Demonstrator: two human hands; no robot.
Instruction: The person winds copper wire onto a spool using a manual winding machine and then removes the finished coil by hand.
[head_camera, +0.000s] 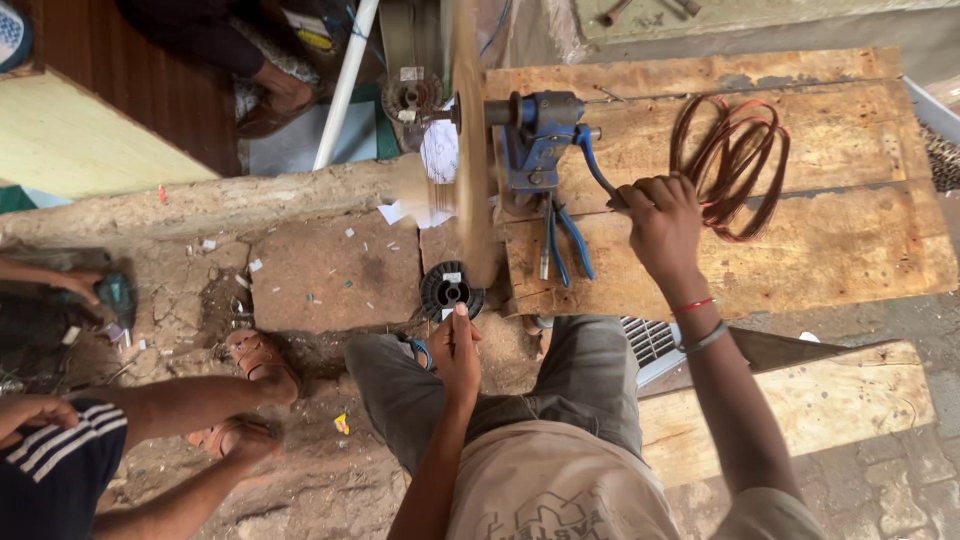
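My right hand (660, 220) grips the crank handle (598, 175) of a blue hand-cranked winder (535, 135) bolted to a wooden bench (820, 250). A blurred wooden disc (468, 150) spins on the winder's shaft at the bench's left edge. My left hand (457, 350) is held low, fingers pinched together near a black wire spool (449, 290) on the ground; a thin wire between them is too fine to see. Blue-handled pliers (563, 243) lie on the bench beside my right hand. A coil of reddish copper wire (730, 160) rests to the right.
Another person sits at the left, with bare legs and sandalled feet (255, 360) on the dirt floor and a hand on a dark tool (110, 295). A second spool (410, 98) sits near a white pipe (345, 85). A wooden seat plank (790, 405) lies under me.
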